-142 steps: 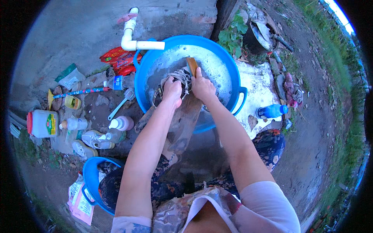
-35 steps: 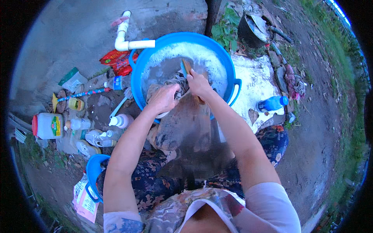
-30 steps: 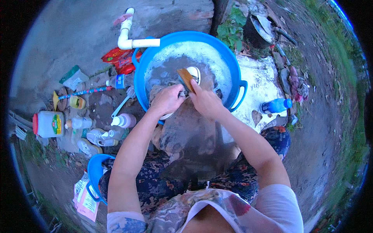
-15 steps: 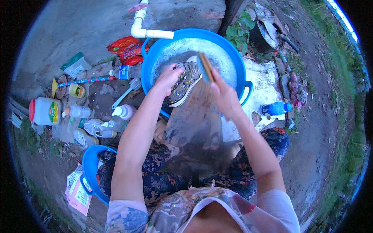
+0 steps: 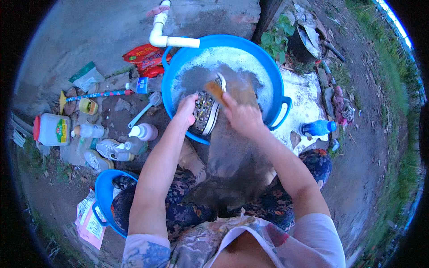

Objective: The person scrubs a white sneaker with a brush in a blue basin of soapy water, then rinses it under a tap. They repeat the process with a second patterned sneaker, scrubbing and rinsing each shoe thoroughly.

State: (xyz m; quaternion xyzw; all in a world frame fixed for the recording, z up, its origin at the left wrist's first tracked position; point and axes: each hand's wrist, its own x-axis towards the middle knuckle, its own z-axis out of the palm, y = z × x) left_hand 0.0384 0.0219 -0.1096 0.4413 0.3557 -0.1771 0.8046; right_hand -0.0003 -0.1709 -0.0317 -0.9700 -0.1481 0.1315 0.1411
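My left hand [image 5: 187, 108] grips a dark, multicoloured speckled shoe [image 5: 204, 111] with a white sole, tilted on its side against a wet board [image 5: 232, 143]. In my right hand [image 5: 243, 117] is a wooden scrubbing brush [image 5: 216, 92], laid across the shoe near one end of its sole. Its bristles are hard to make out here. Shoe and board lean into a large blue tub [image 5: 278, 85] of grey, foamy water [image 5: 241, 56]. The board's near end lies between my knees.
A white pipe [image 5: 181, 42] reaches over the tub's rim. To the left are a long-handled brush [image 5: 145, 109], bottles [image 5: 144, 131], light sneakers [image 5: 107, 149] and a smaller blue tub [image 5: 105, 192]. A blue bottle [image 5: 318, 127] lies right, on a white slab [image 5: 299, 96].
The shoe has turned more upright and shifted slightly nearer me, its sole facing right. My right hand has brought the brush left and down onto it.
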